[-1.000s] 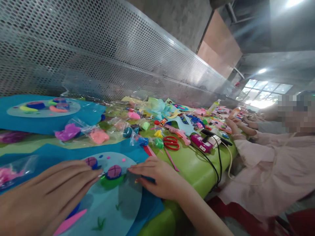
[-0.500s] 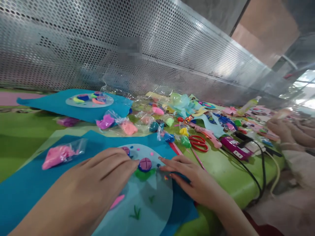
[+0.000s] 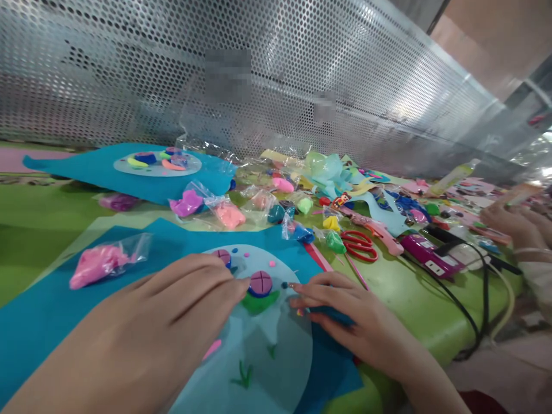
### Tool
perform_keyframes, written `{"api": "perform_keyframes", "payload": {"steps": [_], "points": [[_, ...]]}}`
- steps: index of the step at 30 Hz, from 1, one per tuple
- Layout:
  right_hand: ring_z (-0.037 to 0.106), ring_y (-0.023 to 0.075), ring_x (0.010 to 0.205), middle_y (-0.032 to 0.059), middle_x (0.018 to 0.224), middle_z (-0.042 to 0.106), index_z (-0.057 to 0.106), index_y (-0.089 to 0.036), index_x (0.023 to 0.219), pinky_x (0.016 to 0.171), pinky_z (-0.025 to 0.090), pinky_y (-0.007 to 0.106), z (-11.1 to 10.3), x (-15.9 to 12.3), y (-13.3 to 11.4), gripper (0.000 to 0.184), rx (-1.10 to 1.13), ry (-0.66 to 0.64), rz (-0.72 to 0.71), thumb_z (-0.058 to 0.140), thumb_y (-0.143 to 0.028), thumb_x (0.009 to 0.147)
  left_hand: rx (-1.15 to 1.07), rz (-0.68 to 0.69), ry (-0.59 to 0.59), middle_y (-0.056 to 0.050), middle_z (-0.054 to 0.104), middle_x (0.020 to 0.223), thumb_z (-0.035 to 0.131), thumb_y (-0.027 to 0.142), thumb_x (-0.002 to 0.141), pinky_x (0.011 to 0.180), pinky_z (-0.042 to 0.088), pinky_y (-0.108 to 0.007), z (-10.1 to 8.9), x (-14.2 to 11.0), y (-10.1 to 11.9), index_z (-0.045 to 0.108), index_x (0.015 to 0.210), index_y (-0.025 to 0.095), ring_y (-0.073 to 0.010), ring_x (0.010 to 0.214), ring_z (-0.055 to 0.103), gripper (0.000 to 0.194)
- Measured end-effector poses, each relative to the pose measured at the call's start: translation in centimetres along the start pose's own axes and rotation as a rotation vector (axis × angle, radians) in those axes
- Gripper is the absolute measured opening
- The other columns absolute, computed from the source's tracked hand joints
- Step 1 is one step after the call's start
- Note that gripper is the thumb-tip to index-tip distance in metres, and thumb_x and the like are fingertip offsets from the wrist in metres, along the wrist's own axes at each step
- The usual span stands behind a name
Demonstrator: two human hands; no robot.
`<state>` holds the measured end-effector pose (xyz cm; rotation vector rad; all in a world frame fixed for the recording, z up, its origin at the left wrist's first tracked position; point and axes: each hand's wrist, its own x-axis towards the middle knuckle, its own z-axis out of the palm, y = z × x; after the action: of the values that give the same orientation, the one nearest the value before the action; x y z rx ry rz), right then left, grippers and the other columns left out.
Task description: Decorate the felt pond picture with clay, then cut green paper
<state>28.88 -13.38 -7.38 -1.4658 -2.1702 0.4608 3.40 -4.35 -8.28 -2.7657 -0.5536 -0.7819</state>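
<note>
My left hand (image 3: 172, 310) lies over the pale blue paper oval (image 3: 284, 368), fingers stretched forward and close together, fingertips beside a purple clay disc (image 3: 261, 283) scored with a cross. Under that disc are a blue clay rim and a green clay patch (image 3: 261, 302). A second purple disc (image 3: 222, 257) is partly covered by the left hand. My right hand (image 3: 345, 310) has its fingers apart, the index fingertip touching a tiny dark blue clay dot (image 3: 284, 285) on the oval. A pink clay strip (image 3: 213, 348) and green clay grass (image 3: 242, 375) are lower down.
A bag of pink clay (image 3: 99, 264) sits on the blue sheet (image 3: 38, 310). Beyond are several clay bags, red-handled scissors (image 3: 360, 246), a purple power strip (image 3: 426, 253) with cables, and another decorated blue sheet (image 3: 77, 172). Another person's hands (image 3: 517, 215) are at right.
The view has shifted slightly, so the bench items at right sit farther right. Both hands keep nearly the same places on the oval; the right index fingertip now meets the dark blue dot.
</note>
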Motion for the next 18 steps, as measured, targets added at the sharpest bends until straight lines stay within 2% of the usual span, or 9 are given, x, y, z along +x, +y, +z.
{"api": "perform_keyframes", "payload": {"steps": [4, 7, 15, 18], "points": [[0.052, 0.0147, 0.102, -0.001, 0.102, 0.063, 0.04, -0.033, 0.125, 0.086, 0.044, 0.029, 0.03, -0.02, -0.04, 0.041, 0.027, -0.01, 0.006, 0.046, -0.018, 0.087, -0.007, 0.005, 0.001, 0.003, 0.055, 0.114, 0.026, 0.012, 0.089, 0.1, 0.025, -0.036, 0.08, -0.06, -0.1, 0.012, 0.137, 0.032, -0.018, 0.115, 0.039, 0.054], [0.054, 0.0151, 0.099, -0.0011, 0.1, 0.064, 0.039, -0.033, 0.125, 0.086, 0.044, 0.03, 0.11, 0.01, -0.08, 0.042, 0.043, -0.005, 0.039, 0.049, -0.02, 0.086, 0.004, 0.001, -0.017, 0.004, 0.056, 0.115, 0.025, 0.013, 0.09, 0.1, 0.025, -0.036, 0.14, -0.24, -0.09, 0.006, 0.137, 0.035, -0.0176, 0.115, 0.04, 0.055], [0.057, 0.0142, 0.092, -0.0029, 0.095, 0.064, 0.041, -0.036, 0.122, 0.081, 0.045, 0.028, 0.29, 0.31, -0.29, 0.045, 0.091, 0.019, 0.096, 0.055, -0.019, 0.082, -0.003, 0.001, -0.036, 0.002, 0.054, 0.12, 0.026, 0.013, 0.089, 0.104, 0.022, -0.038, 0.16, -0.39, 0.1, 0.008, 0.137, 0.032, -0.0188, 0.12, 0.036, 0.054], [0.057, 0.0124, 0.091, -0.004, 0.094, 0.063, 0.043, -0.035, 0.12, 0.082, 0.044, 0.027, 0.37, 0.46, -0.25, 0.044, 0.103, 0.033, 0.098, 0.056, -0.017, 0.082, -0.015, -0.001, -0.032, 0.001, 0.055, 0.119, 0.027, 0.012, 0.089, 0.104, 0.023, -0.038, 0.07, -0.27, 0.14, 0.019, 0.136, 0.031, -0.0187, 0.12, 0.036, 0.052]]}}
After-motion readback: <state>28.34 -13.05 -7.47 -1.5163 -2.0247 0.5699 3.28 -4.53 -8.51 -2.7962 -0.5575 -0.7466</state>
